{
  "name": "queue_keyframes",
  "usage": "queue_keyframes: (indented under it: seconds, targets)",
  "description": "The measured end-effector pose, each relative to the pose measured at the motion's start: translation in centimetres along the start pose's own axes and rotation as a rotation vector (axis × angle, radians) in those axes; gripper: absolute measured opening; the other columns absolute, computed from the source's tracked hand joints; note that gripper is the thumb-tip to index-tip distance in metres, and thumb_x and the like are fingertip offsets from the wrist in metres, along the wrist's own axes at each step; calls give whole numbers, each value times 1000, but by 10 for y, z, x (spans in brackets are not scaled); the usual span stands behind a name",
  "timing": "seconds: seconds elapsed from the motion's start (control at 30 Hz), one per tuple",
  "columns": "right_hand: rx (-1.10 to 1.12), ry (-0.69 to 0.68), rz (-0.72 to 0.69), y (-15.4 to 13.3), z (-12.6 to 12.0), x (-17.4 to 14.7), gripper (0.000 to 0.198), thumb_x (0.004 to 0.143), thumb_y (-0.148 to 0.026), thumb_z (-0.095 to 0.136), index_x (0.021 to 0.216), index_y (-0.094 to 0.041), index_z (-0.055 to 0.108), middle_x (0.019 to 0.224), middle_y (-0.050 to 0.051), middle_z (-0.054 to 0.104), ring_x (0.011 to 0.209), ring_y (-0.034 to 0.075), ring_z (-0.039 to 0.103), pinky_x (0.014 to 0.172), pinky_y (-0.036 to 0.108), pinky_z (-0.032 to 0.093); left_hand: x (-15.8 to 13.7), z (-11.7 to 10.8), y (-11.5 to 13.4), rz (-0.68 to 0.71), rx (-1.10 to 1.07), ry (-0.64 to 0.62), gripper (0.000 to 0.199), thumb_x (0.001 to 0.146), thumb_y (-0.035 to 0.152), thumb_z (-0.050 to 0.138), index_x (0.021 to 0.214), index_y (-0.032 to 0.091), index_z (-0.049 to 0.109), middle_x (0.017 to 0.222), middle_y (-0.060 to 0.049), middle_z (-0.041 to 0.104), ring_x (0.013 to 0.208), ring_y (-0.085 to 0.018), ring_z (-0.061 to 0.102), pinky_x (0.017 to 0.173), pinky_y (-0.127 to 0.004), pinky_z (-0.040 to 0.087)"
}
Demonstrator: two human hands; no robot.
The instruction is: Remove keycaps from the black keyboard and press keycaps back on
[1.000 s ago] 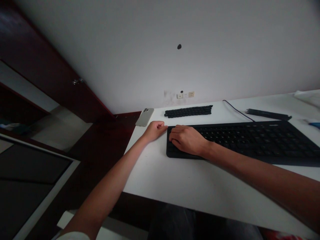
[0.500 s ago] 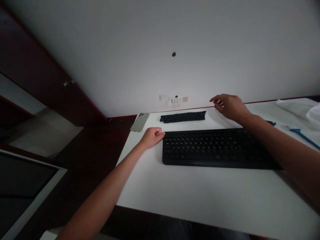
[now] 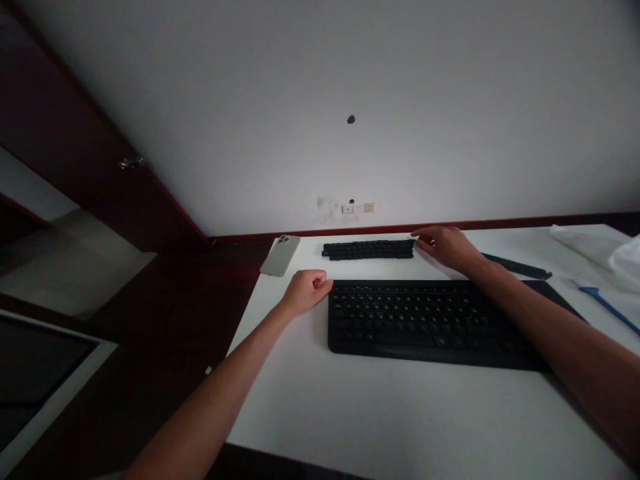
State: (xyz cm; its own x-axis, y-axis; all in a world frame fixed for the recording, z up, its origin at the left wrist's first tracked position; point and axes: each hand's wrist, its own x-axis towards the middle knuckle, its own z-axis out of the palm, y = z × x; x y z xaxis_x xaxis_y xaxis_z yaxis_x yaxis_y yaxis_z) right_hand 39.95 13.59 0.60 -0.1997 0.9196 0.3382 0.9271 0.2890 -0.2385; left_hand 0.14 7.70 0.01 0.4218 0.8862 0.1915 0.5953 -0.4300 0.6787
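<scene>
Before me on the white table (image 3: 320,400) lies a black keyboard (image 3: 395,310) with its keys in place across the part I can see. My left hand (image 3: 306,292) rests at its upper left corner, fingers curled in, thumb tip against the edge. Behind the keyboard, several loose black keycaps (image 3: 369,250) are lined up in close rows. At the right end of these rows is my right hand (image 3: 445,248), its index finger stretched out and its thumb apart, tips close to the last keycaps. My right forearm covers part of the keyboard's right side.
A pale phone (image 3: 281,256) lies at the table's far left corner. Past my right wrist is a thin dark strip (image 3: 520,267). Farther right are a blue-handled brush (image 3: 607,303) and white plastic sheeting (image 3: 625,260). A wall with sockets (image 3: 358,209) stands behind.
My right hand has come down and slightly left, from above the table's back edge to the right end of the keycap rows. My left hand stays at the keyboard corner. The view has tilted up slightly.
</scene>
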Motion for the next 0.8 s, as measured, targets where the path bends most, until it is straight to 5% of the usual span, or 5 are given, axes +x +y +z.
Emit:
queue_keyframes:
  seconds: [0.5, 0.8]
  targets:
    - [68, 22, 68, 1, 0, 2, 17, 84, -29, 62, 89, -23, 77, 81, 3, 78, 74, 22, 72, 73, 35, 54, 4, -3, 0, -10, 6, -34, 44, 90, 43, 54, 62, 19, 29, 59, 6, 30, 58, -10, 30, 59, -26, 22]
    - [24, -1, 17, -5, -7, -4, 20, 89, -30, 58, 93, -22, 76, 85, 5, 78, 77, 22, 72, 73, 34, 53, 2, -2, -5, -4, -63, 3, 48, 90, 48, 56, 62, 20, 29, 59, 6, 29, 59, -10, 29, 58, -26, 24]
